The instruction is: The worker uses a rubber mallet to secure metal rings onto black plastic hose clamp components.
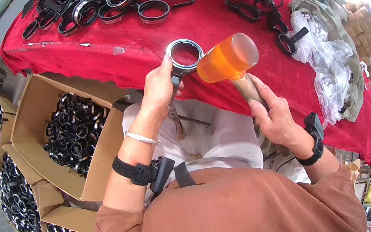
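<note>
My left hand is closed round the dark stem of a ring-shaped part, whose silver and black ring stands up over the near edge of the red cloth. In my right hand is a mallet with a translucent orange head, gripped by its wooden handle. The mallet head is tilted, just right of the ring; whether they touch I cannot tell. Farther back on the table lies a heap of similar black and silver ring parts.
A red cloth covers the table. Left of my legs stands an open cardboard box holding many ring parts, with more filled boxes beyond it. Crumpled clear plastic bags lie at the table's right, beside a single ring part.
</note>
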Demonstrator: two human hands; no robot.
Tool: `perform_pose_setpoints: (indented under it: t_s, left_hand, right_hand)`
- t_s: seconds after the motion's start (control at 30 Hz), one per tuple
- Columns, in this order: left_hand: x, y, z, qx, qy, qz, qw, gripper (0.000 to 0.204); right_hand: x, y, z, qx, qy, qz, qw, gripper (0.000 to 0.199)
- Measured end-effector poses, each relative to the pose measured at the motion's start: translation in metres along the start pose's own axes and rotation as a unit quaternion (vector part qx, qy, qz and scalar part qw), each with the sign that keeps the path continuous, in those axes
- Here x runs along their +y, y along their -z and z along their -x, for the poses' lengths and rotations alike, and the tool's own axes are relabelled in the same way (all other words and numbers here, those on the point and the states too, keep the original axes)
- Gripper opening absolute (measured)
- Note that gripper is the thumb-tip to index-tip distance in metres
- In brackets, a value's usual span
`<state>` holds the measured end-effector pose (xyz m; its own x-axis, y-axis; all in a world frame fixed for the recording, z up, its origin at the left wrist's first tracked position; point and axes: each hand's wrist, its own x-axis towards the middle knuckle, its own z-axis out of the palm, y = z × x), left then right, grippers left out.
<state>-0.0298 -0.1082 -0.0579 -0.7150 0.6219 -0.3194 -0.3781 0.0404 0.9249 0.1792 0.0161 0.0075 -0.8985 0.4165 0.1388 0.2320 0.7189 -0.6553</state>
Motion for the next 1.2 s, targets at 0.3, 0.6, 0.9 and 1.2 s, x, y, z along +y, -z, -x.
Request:
perform_pose_setpoints:
  t_s: [0.3,0.6,0.9,1.2]
  left_hand:
    - [0.002,-0.002,0.0,0.016,-0.12,-0.358,0.926,0.067]
    - [-0.008,0.004,-0.002,0.005,-0.144,-0.292,0.945,0.057]
    - [-0.011,0.003,0.001,0.02,-0.15,-0.254,0.955,0.035]
    - [-0.001,0.002,-0.001,0.008,-0.146,-0.275,0.95,0.056]
  right_hand:
    - [-0.022,0.038,-0.021,-0.08,-0.126,-0.099,0.984,0.024]
    - [-0.055,0.002,-0.108,0.053,0.339,0.053,0.938,0.046]
    - [-0.059,-0.007,-0.131,-0.019,0.283,0.055,0.957,0.046]
    - [-0.019,-0.01,-0.125,0.004,0.158,0.023,0.987,0.047]
